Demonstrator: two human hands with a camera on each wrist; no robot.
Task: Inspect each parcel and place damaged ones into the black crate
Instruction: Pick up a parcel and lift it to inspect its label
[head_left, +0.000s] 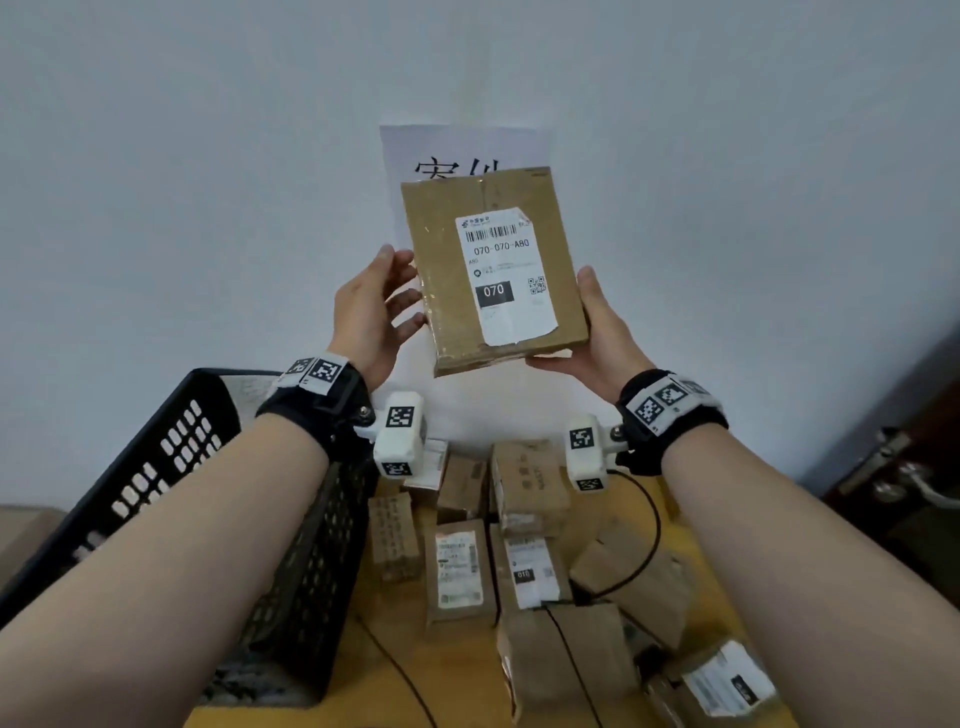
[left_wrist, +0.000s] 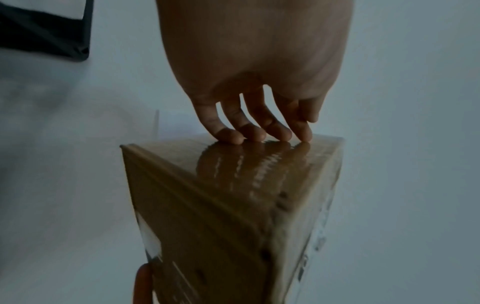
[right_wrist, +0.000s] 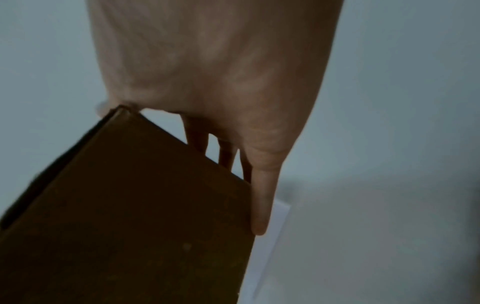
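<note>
Cardboard fills the centre of the head view: a flat brown parcel (head_left: 493, 270) is lifted high in front of the pale wall, its white shipping label (head_left: 506, 278) turned toward the camera — a pose that suits looking it over rather than carrying it anywhere. The right hand (head_left: 592, 338) bears the weight, cupped under the lower right corner with the thumb laid up the right edge and the fingers (right_wrist: 259, 205) wrapped behind the back face, so it grips the parcel. The left hand (head_left: 374, 312) only steadies: its fingers are nearly straight, and the left wrist view shows the fingertips (left_wrist: 255, 135) resting on the glossy taped side, not curled round it, which I judge leaves the parcel free to be turned for a look at another face. The label is torn along its lower edge and lifted at the upper right corner, and the tape is wrinkled; whether the box itself is damaged I cannot tell from these views. The black crate (head_left: 171, 467) waits at lower left of the head view, beside the left forearm, close enough for a short drop if the parcel fails. Below the hands, in the lower middle of that view, the other parcels (head_left: 519, 545) lie crowded on the wooden table (head_left: 363, 686) — likely not yet checked — with a thin black cable (head_left: 649, 540) looping across them.
</note>
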